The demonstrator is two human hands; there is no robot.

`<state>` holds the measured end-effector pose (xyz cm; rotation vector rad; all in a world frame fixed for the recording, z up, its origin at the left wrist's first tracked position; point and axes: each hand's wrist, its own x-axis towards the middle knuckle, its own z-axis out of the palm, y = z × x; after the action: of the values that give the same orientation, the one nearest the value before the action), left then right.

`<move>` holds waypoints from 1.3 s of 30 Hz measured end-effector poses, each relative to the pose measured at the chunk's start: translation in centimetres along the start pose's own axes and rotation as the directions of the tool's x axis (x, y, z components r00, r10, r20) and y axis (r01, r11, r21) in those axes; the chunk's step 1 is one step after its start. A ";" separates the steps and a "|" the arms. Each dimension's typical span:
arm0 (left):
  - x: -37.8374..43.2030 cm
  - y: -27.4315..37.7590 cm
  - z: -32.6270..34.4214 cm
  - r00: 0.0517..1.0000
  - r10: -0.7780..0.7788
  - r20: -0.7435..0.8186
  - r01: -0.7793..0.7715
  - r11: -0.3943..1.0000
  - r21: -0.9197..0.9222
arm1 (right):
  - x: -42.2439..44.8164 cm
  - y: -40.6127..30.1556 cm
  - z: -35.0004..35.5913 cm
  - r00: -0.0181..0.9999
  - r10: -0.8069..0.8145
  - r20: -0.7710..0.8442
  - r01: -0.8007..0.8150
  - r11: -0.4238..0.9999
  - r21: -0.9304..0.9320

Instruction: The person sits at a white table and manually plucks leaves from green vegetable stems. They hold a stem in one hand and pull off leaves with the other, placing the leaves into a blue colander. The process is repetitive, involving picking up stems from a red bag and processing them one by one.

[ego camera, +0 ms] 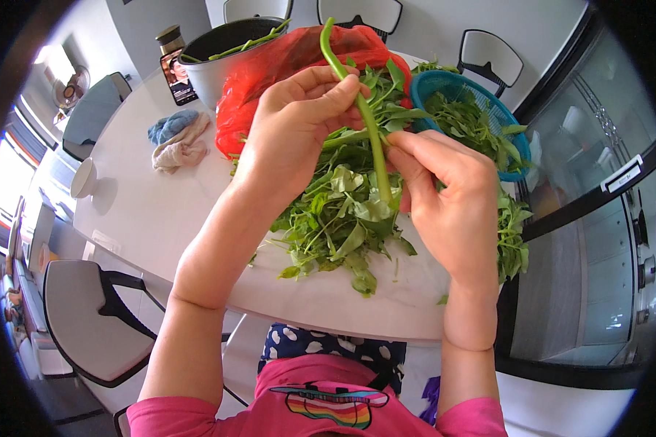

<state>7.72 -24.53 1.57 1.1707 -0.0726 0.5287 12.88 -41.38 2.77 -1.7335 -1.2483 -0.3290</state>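
Note:
A long, thick green stem (373, 131) is held up above the table, slanting down towards me, bare of leaves along most of its length. My left hand (300, 106) grips its upper part between thumb and fingers. Lower down, the thumb and forefinger of my right hand (451, 185) pinch at the stem's right side; what exactly lies between these fingertips is partly hidden. Beneath both hands spreads a loose heap of leafy greens (328, 229). Behind it, more leaves spill from a red plastic bag (284, 60).
A blue plastic basket (423, 93) of leaves stands right of the bag, and a pot (205, 82) with stems back left. A propped phone (179, 82), crumpled cloths (177, 145) and a white bowl (83, 177) are on the round table (142, 218). Chairs (76, 317) surround it.

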 end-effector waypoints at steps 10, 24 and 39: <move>0.0 0.1 0.1 1.000 -0.023 -0.011 0.023 0.999 -0.042 | -0.1 -0.4 0.0 0.999 0.036 0.014 -0.036 0.999 0.005; 2.4 0.5 -2.8 0.902 0.273 -0.334 -0.234 0.960 0.151 | -1.1 -3.0 -1.6 0.981 -0.006 0.195 -0.013 0.996 0.092; 2.1 1.4 -3.6 0.991 0.093 0.100 -0.050 0.927 -0.371 | -0.5 1.2 1.5 0.978 -0.034 0.206 0.052 0.995 -0.084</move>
<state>8.23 -20.22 1.98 0.8311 -0.3037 0.4862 13.26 -40.47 1.04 -1.8553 -1.4393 -0.2391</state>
